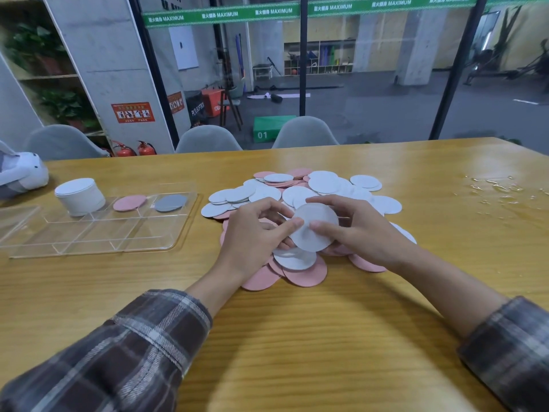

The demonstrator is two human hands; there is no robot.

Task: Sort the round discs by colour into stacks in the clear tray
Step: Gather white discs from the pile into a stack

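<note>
At table centre, over the pile (297, 190), both hands hold one white disc (319, 233), lifted off the heap and tilted toward the camera. The left hand (252, 236) pinches its 9 o'clock edge, thumb on the face and fingers curled behind. The right hand (359, 230) pinches the 3 o'clock side, thumb tip on the face and fingers behind. The disc is round, thin, flat, matte white and a bit blurred.

The pile is a loose heap of overlapping white and pink discs. Whites lie mostly toward 12 o'clock; pinks stick out at 6 o'clock under the hands.

The tray (98, 234) sits at 9 o'clock of the pile, near but apart from it. It is clear, with dividers. Its far row holds a tall white stack (79, 197), then a pink disc (129, 202), then a grey disc (170, 202). Cannot tell if the pink and grey are single or thin stacks.

The table (297, 337) is glossy yellow wood grain, with a wet patch (499, 188) at 2 o'clock. A white-grey bag (20, 173) lies at the 9 o'clock edge. Plaid sleeves enter at 7 and 5 o'clock.

Past the far edge are three grey chairs and a glass wall with a green MAXIMUM band. Two red extinguishers (135, 148) stand at 10 o'clock. A green box (271, 127) marked 01 sits on the gym floor beyond.
</note>
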